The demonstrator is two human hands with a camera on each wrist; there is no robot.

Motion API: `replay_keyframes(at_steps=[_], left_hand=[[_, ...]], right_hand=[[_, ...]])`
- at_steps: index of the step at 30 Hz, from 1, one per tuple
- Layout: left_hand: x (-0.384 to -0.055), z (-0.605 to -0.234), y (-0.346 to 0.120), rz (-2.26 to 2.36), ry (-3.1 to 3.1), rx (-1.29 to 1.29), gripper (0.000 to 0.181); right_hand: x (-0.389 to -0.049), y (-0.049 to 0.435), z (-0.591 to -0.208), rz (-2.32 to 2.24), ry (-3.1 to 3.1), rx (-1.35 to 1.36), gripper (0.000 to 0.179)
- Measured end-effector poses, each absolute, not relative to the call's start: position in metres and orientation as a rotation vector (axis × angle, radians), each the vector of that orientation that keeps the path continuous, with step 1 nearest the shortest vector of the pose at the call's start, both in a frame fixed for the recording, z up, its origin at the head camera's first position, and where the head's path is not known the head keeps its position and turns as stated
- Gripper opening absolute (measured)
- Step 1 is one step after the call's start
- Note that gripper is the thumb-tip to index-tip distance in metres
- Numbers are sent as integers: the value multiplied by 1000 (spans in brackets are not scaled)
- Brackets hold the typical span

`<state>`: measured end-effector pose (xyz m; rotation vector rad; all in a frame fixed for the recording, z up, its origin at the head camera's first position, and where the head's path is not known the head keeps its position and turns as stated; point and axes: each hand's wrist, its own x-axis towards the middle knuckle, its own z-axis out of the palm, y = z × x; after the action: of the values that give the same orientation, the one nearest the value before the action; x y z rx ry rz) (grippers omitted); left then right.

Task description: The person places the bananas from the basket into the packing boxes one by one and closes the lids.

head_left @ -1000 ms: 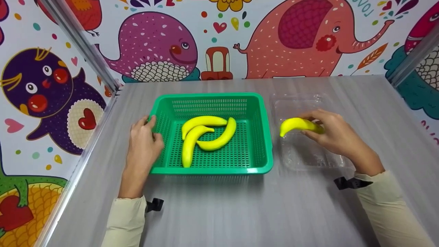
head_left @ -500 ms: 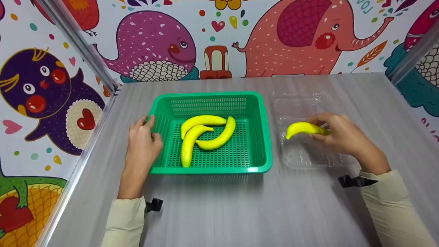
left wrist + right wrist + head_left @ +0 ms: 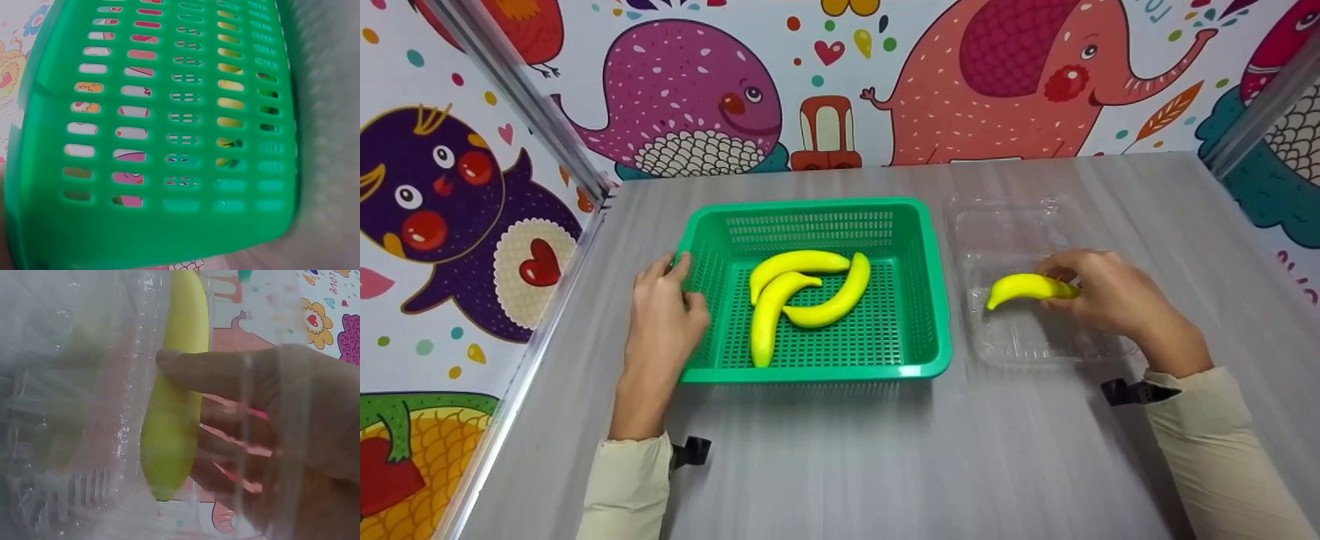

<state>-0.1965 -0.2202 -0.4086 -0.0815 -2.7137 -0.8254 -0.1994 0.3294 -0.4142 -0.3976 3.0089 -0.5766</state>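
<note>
In the head view my right hand pinches a yellow banana between thumb and fingers, low inside the clear plastic box. The right wrist view looks through the box's clear wall, where my thumb lies across the banana. My left hand grips the left rim of the green slotted basket, its fingertips hooked over the edge. Several bananas lie in a loose ring in the basket, one of them the front banana. The left wrist view shows mostly the basket's outer side wall.
Basket and box stand side by side on a grey wood-grain table, a narrow gap between them. Behind and to the left rise cartoon-printed walls with a metal corner post.
My right hand has moved a little right and down with the banana, lower into the clear box. The left hand stays on the basket rim. The head view has shifted slightly.
</note>
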Motion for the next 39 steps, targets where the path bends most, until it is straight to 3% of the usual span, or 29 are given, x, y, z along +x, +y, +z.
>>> replay_keyframes(at_steps=[39], left_hand=[[-194,-408,-220,-826,-2706,-72,56]], right_hand=[[-198,319,-415,-523,3005,-374,39]])
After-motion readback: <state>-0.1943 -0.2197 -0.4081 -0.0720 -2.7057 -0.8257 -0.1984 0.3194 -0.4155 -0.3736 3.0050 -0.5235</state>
